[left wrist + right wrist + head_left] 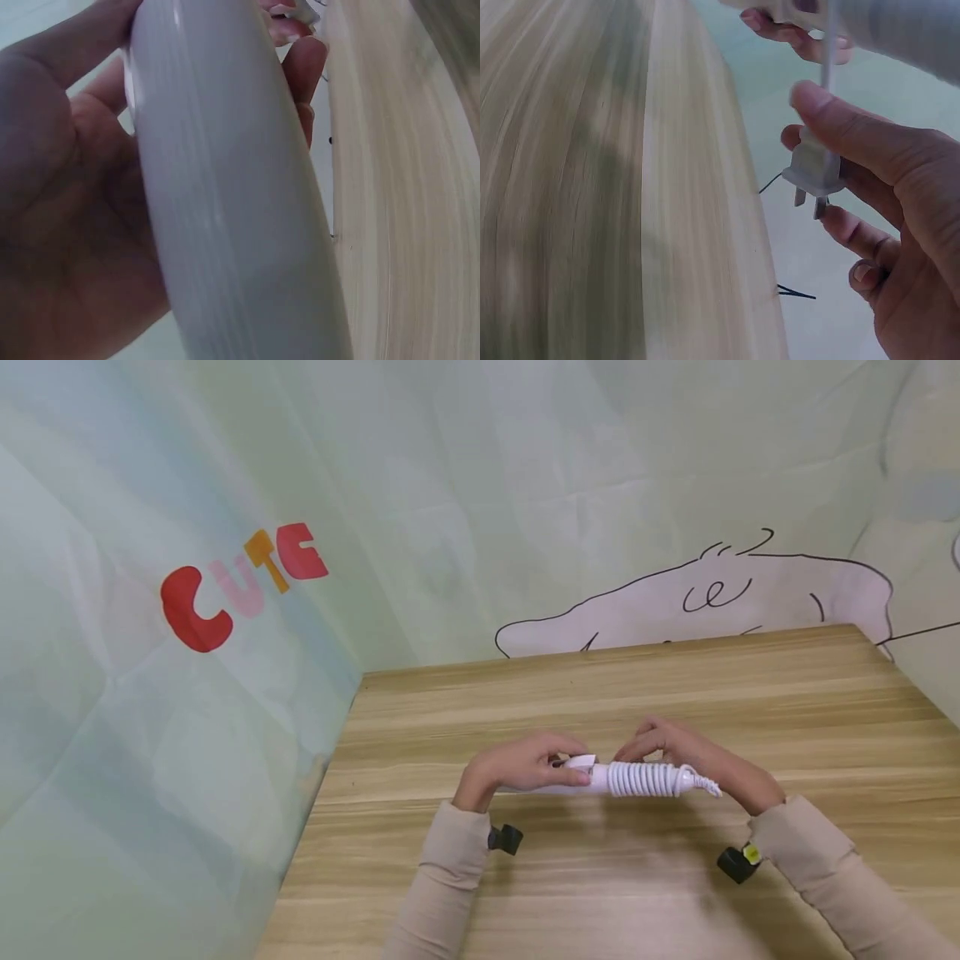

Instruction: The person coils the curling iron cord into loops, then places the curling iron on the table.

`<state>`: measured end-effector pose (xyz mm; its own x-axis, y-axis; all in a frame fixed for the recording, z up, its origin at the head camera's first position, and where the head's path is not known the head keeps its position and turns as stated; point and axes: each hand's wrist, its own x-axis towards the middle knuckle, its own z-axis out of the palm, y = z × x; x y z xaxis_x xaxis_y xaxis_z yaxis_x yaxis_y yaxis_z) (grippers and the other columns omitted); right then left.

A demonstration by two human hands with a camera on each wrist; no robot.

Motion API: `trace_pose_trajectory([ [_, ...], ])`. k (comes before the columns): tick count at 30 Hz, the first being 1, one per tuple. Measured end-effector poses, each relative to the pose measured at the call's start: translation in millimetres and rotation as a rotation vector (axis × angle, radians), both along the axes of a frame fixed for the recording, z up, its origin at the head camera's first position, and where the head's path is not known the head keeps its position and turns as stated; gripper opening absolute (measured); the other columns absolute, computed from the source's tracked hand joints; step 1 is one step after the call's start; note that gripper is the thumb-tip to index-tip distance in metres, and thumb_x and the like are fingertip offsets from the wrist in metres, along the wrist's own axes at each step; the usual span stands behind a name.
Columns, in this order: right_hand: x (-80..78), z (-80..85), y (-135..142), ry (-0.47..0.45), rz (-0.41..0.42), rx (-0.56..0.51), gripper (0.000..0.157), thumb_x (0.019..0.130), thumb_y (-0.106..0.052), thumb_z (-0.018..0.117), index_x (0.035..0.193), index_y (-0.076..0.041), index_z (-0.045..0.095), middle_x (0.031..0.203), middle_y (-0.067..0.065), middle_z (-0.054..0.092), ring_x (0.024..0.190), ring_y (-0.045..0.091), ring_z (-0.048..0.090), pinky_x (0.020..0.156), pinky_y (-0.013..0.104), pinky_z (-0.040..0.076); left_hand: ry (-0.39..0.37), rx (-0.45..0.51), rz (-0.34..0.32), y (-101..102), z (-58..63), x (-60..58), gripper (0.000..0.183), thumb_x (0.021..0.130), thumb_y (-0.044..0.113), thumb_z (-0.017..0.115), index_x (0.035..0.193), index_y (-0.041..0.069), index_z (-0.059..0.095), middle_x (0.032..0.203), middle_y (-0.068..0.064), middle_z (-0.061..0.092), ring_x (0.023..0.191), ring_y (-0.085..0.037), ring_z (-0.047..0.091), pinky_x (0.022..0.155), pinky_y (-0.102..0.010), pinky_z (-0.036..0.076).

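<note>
A long white corded styling iron (600, 779) is held level above the table, its white cord (645, 780) wound in tight coils around the right end. My left hand (527, 762) grips its body, thumb in front and fingers behind. The left wrist view shows the smooth, wide white casing (232, 180) against the palm. With thumb and fingers, my right hand (678, 750) pinches the white two-pin plug (810, 166) at the cord's end, behind the coils. The plug's metal pins point downward in the right wrist view. The iron's far left end is mostly hidden by my left hand.
A wood-grain table (600, 893) lies beneath both hands. Behind and to the left hangs a pale green cloth (465, 510) with coloured letters and a line drawing. Dark wrist cameras (508, 839) stick out from the beige sleeves (450, 877).
</note>
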<state>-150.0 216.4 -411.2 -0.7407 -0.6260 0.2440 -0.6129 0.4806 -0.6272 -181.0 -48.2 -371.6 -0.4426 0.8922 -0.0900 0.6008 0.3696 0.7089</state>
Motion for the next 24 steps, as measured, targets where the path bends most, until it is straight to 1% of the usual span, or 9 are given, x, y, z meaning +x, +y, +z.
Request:
trace_pose_trajectory([
  [3, -3.4, 0.2, 1.1, 0.056, 0.056, 0.071, 0.014, 0.082, -0.016, 0.074, 0.095, -0.022, 0.076, 0.100, -0.007, 0.073, 0.089, 0.005, 0.045, 0.074, 0.027, 0.038, 0.026, -0.031, -0.031, 4.4, -3.8, 3.3, 0.026, 0.091, 0.025, 0.065, 0.113, 0.012, 0.067, 0.103, 0.001, 0.063, 0.089, -0.005, 0.052, 0.078, -0.018, 0.043],
  [5, -4.4, -0.4, -0.1, 0.138, 0.079, 0.126, 0.015, 0.079, -0.016, 0.075, 0.091, -0.025, 0.076, 0.099, -0.008, 0.073, 0.090, 0.009, 0.048, 0.076, 0.029, 0.038, 0.049, -0.068, -0.033, 8.6, -7.5, 7.5, 0.030, 0.091, 0.028, 0.066, 0.116, 0.012, 0.066, 0.106, 0.002, 0.062, 0.091, -0.005, 0.051, 0.079, -0.017, 0.042],
  [9, -6.3, -8.3, -4.9, 0.313, 0.106, 0.224, 0.015, 0.072, -0.018, 0.080, 0.083, -0.027, 0.075, 0.094, -0.009, 0.073, 0.085, 0.011, 0.054, 0.075, 0.031, 0.038, 0.116, -0.167, -0.003, 17.9, -18.5, 17.6, 0.034, 0.090, 0.034, 0.065, 0.117, 0.015, 0.066, 0.102, 0.005, 0.060, 0.089, -0.004, 0.050, 0.076, -0.014, 0.041],
  [11, -6.9, -15.1, -5.6, 0.360, 0.110, 0.255, 0.015, 0.071, -0.017, 0.081, 0.082, -0.025, 0.075, 0.091, -0.008, 0.073, 0.081, 0.010, 0.055, 0.073, 0.029, 0.040, 0.168, -0.206, 0.009, 23.2, -25.2, 21.8, 0.034, 0.090, 0.036, 0.064, 0.117, 0.016, 0.066, 0.099, 0.006, 0.059, 0.086, -0.003, 0.049, 0.074, -0.013, 0.040],
  [13, -8.0, -23.0, -5.6, 0.387, 0.111, 0.277, 0.015, 0.070, -0.015, 0.081, 0.082, -0.022, 0.075, 0.090, -0.007, 0.073, 0.079, 0.010, 0.056, 0.070, 0.028, 0.042, 0.198, -0.234, 0.026, 27.9, -31.9, 24.9, 0.033, 0.091, 0.036, 0.063, 0.116, 0.016, 0.066, 0.096, 0.006, 0.058, 0.084, -0.004, 0.048, 0.072, -0.013, 0.039],
  [15, -9.6, -30.5, -5.2, 0.398, 0.110, 0.289, 0.014, 0.071, -0.012, 0.080, 0.082, -0.020, 0.075, 0.089, -0.006, 0.073, 0.079, 0.010, 0.060, 0.071, 0.029, 0.044, 0.230, -0.254, 0.044, 31.7, -38.4, 27.0, 0.031, 0.091, 0.036, 0.062, 0.115, 0.016, 0.066, 0.092, 0.006, 0.056, 0.081, -0.004, 0.048, 0.070, -0.014, 0.038],
  [18, -12.1, -40.1, -5.3, 0.413, 0.105, 0.290, 0.015, 0.070, -0.008, 0.080, 0.080, -0.018, 0.074, 0.088, -0.005, 0.072, 0.082, 0.009, 0.064, 0.076, 0.033, 0.046, 0.233, -0.278, 0.091, 35.4, -46.5, 29.0, 0.028, 0.092, 0.036, 0.062, 0.112, 0.017, 0.065, 0.090, 0.005, 0.054, 0.079, -0.005, 0.046, 0.068, -0.015, 0.037],
  [21, -14.0, -46.4, -6.4, 0.436, 0.099, 0.290, 0.016, 0.068, -0.006, 0.079, 0.077, -0.018, 0.072, 0.086, -0.006, 0.071, 0.079, 0.009, 0.062, 0.074, 0.032, 0.045, 0.235, -0.291, 0.132, 37.7, -52.4, 30.5, 0.026, 0.091, 0.037, 0.062, 0.109, 0.019, 0.066, 0.089, 0.006, 0.052, 0.078, -0.006, 0.045, 0.067, -0.016, 0.037],
  [24, -15.0, -50.8, -7.8, 0.469, 0.100, 0.303, 0.016, 0.068, -0.006, 0.078, 0.074, -0.018, 0.069, 0.082, -0.008, 0.070, 0.074, 0.009, 0.057, 0.070, 0.029, 0.042, 0.236, -0.296, 0.151, 39.4, -57.2, 31.5, 0.022, 0.091, 0.037, 0.063, 0.104, 0.019, 0.066, 0.088, 0.006, 0.050, 0.077, -0.006, 0.045, 0.066, -0.016, 0.036],
])
